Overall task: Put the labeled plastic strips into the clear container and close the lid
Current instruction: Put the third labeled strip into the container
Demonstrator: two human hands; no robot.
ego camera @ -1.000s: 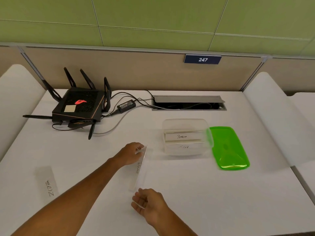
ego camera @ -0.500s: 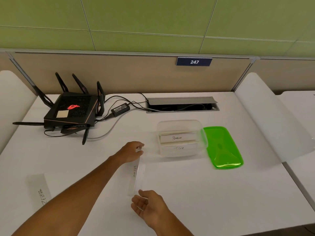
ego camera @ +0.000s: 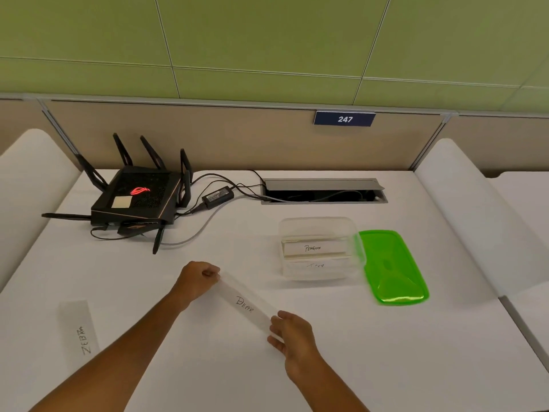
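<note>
Clear "Bear" strip pinched between left hand and right hand.

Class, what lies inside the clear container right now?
Inside the clear container lie two labeled strips: PENGUIN and, nearer, another whose writing is too faint to read. Anything beneath them is hidden.

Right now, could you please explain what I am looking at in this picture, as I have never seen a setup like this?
There is no machine here: the picture comes from a camera worn on a person's head, looking down at their own bare hands. The left hand and right hand hold the two ends of a clear plastic strip marked BEAR above a white table. An open clear container already holds strips; one reads PENGUIN. Its green lid lies beside it on the right. Another strip, ZEBRA, waits at the left. The black router behind is not part of the job.
</note>
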